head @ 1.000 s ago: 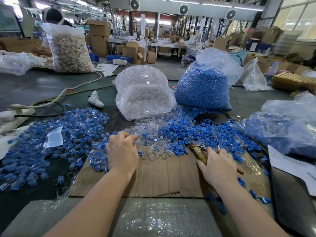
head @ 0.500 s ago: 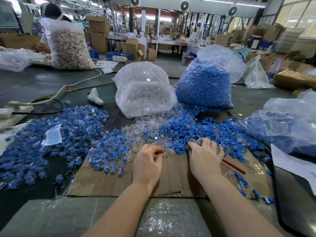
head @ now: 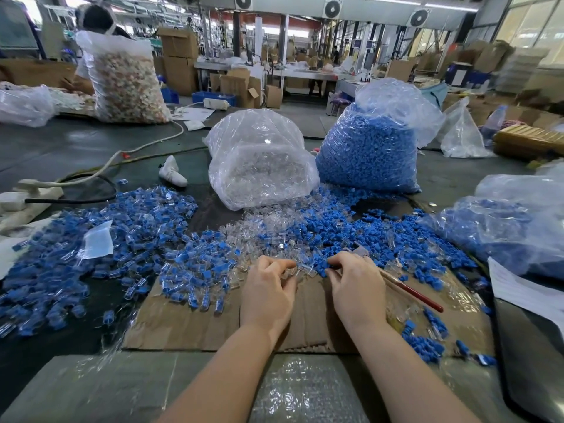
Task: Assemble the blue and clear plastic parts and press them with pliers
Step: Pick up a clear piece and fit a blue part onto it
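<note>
While L hand point(head: 268, 296) pinches clear part point(head: 290, 273), R hand point(head: 355, 290) grips pliers point(head: 409, 290), blue part point(head: 322, 271).

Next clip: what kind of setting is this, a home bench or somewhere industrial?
Industrial, most likely a factory assembly floor. Bulk sacks, a bag of blue parts and a bag of clear parts, feed loose piles on the table. Stacked cardboard boxes, long workbenches and wall fans fill the hall behind.
</note>
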`<action>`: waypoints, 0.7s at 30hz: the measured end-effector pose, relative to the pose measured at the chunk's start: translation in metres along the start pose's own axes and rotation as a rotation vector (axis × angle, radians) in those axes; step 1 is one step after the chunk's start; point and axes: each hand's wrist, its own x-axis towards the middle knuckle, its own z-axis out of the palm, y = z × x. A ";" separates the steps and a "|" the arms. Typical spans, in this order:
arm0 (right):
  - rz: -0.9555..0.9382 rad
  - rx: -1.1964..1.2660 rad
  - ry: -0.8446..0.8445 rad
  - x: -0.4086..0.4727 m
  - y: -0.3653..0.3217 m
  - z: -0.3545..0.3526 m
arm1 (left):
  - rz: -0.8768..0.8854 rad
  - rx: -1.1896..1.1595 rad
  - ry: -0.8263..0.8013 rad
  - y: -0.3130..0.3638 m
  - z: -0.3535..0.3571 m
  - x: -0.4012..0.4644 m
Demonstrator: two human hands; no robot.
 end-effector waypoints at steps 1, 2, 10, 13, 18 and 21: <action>0.008 0.029 0.000 -0.002 -0.002 0.001 | 0.014 0.044 -0.024 0.000 0.001 0.000; 0.012 0.052 -0.005 -0.004 -0.004 0.002 | 0.026 0.084 -0.041 0.000 0.002 0.001; -0.015 0.145 -0.041 -0.015 -0.005 0.012 | 0.070 0.061 -0.044 0.000 0.002 -0.001; -0.001 0.176 -0.020 -0.018 -0.005 0.009 | 0.089 0.036 -0.079 0.003 0.000 -0.003; -0.043 0.202 0.027 -0.022 -0.004 0.008 | 0.065 0.007 -0.105 0.005 -0.002 -0.005; -0.050 0.217 -0.016 -0.023 -0.004 0.007 | 0.069 0.001 -0.102 0.007 -0.004 -0.005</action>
